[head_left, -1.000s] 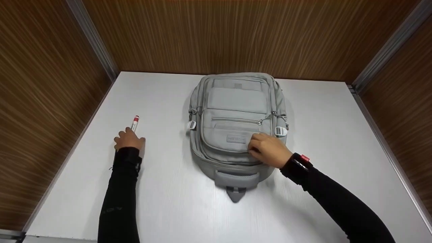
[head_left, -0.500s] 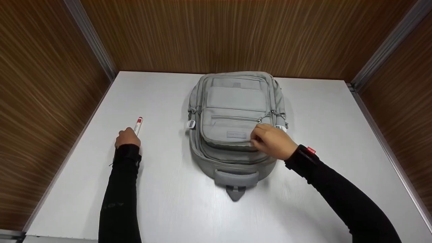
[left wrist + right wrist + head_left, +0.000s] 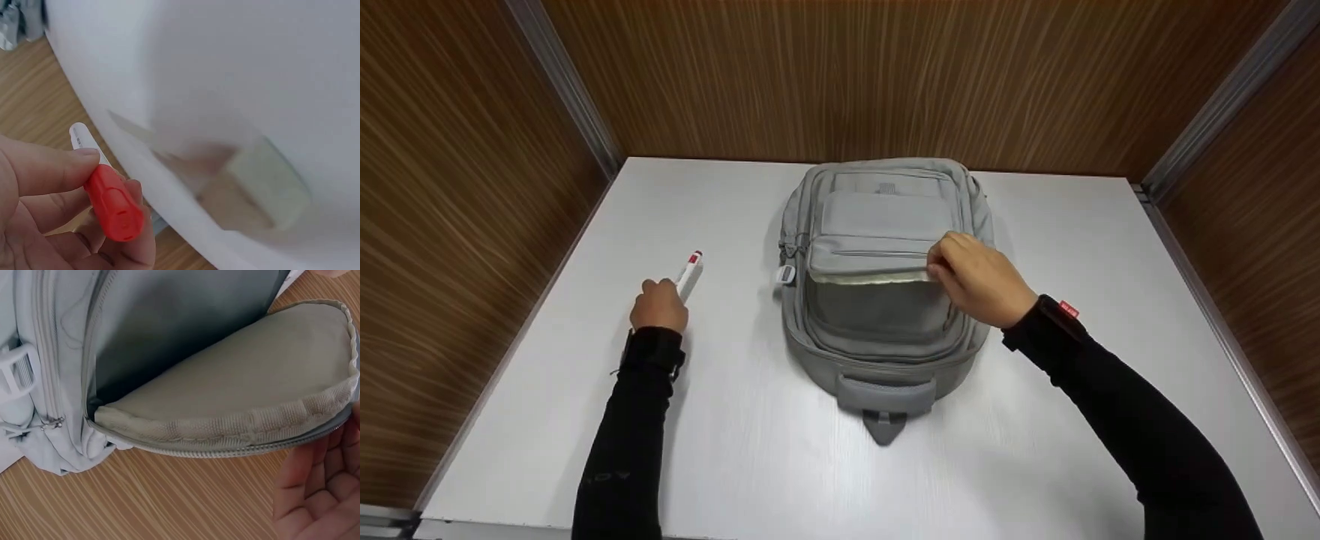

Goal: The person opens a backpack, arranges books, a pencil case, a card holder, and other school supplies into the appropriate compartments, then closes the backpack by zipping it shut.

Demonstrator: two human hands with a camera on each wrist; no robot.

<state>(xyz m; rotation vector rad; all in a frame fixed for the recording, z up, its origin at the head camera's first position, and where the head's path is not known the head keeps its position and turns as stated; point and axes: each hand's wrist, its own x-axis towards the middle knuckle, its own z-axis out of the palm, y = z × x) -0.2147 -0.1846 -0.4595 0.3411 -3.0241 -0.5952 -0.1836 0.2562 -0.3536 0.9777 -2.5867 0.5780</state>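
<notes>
A grey backpack (image 3: 885, 214) lies on the white table with its top handle (image 3: 886, 394) toward me. My right hand (image 3: 981, 279) pinches the edge of its front pocket flap (image 3: 859, 255) and holds it raised. The pocket gapes, its dark inside (image 3: 877, 309) exposed. In the right wrist view the flap's pale lining (image 3: 242, 377) and zipper edge (image 3: 225, 453) show, with fingers (image 3: 315, 478) at the rim. Left of the backpack, my left hand (image 3: 658, 306) grips a white marker (image 3: 688, 277). Its red cap (image 3: 115, 208) sticks out between thumb and fingers in the left wrist view.
The white table (image 3: 750, 465) is enclosed by brown wood-grain panels (image 3: 840, 82) at the back and both sides. A white buckle (image 3: 786, 275) sits on the backpack's left side, and a zipper pull (image 3: 53, 423) hangs in the right wrist view.
My right hand has lifted the pocket flap up and away from me, opening the pocket. The left hand has picked up the marker and moved slightly right with it.
</notes>
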